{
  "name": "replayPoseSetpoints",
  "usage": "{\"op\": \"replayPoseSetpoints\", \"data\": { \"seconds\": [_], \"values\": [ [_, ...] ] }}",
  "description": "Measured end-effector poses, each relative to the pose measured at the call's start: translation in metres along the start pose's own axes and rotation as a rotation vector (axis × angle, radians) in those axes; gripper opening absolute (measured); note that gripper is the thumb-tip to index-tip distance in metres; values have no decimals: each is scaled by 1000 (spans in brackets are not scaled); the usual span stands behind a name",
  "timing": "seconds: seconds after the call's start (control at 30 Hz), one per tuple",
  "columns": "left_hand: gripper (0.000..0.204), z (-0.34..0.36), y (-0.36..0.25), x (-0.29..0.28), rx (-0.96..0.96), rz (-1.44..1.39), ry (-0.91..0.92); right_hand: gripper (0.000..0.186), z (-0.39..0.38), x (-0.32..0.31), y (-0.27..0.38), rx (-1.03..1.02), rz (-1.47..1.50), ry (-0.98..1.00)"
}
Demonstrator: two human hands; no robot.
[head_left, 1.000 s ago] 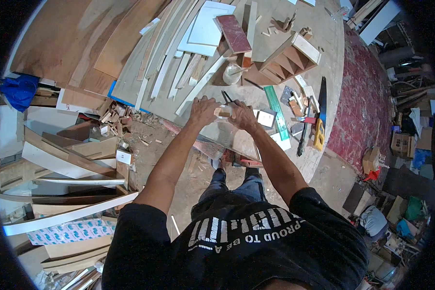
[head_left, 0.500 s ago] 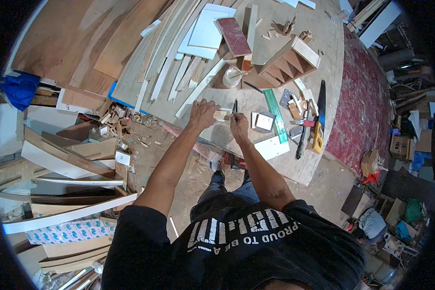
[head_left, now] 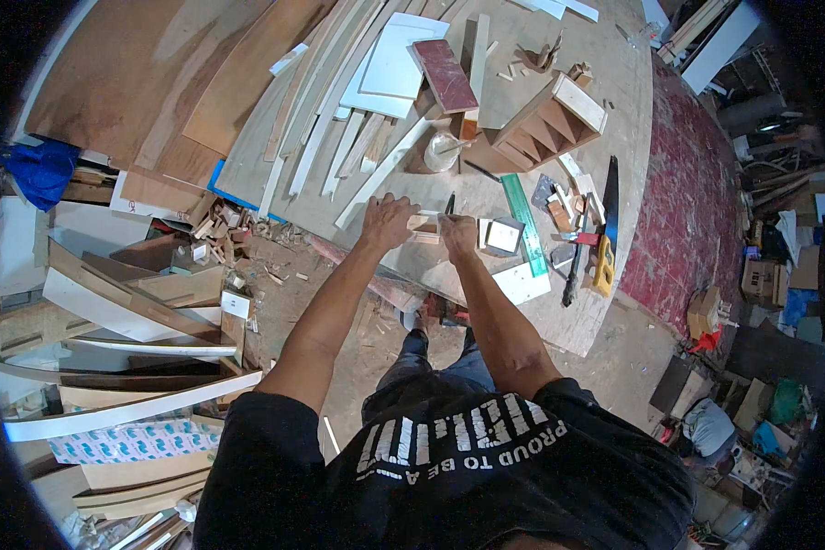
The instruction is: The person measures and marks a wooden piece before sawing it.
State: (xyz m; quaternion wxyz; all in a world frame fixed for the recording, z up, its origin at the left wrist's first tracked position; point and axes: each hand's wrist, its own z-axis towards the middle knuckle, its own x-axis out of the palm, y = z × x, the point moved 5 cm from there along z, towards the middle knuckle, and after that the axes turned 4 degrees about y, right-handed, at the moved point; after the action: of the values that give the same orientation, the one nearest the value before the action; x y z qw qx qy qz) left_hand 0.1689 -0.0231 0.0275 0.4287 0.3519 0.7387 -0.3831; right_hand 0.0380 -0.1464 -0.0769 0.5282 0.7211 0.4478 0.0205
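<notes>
Near the front edge of the workbench (head_left: 559,316), a small pale wooden block (head_left: 424,227) lies between my hands. My left hand (head_left: 390,223) is closed round its left end, fingers bent over it. At the other end my right hand (head_left: 458,236) is closed, its fingertips pressed to the block. A thin dark pencil-like tool (head_left: 450,203) shows just beyond my right hand. To the right are a small block with a white square face (head_left: 501,236) and a long green ruler (head_left: 524,225).
A handsaw (head_left: 605,247) with a yellow handle lies at right, beside several wood offcuts (head_left: 559,215). Farther off stand a clear cup (head_left: 441,152) and a wooden box with compartments (head_left: 550,121). Long strips (head_left: 312,147) cover the bench's left side. Scrap boards (head_left: 137,302) crowd the floor at left.
My right hand has turned and closed in on the right end of the block; the dark pencil-like tool now shows beyond it. My left hand has barely moved.
</notes>
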Motion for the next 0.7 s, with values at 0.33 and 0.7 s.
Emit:
{"op": "replayPoseSetpoints", "data": {
  "seconds": [0.33, 0.7],
  "values": [
    [50, -2, 2, 5, 4, 6, -16, 32, -2, -6, 16, 107, -30, -2],
    [57, -5, 0, 4, 26, 40, 27, 30, -65, -50, 1, -334, -54, 18]
  ]
}}
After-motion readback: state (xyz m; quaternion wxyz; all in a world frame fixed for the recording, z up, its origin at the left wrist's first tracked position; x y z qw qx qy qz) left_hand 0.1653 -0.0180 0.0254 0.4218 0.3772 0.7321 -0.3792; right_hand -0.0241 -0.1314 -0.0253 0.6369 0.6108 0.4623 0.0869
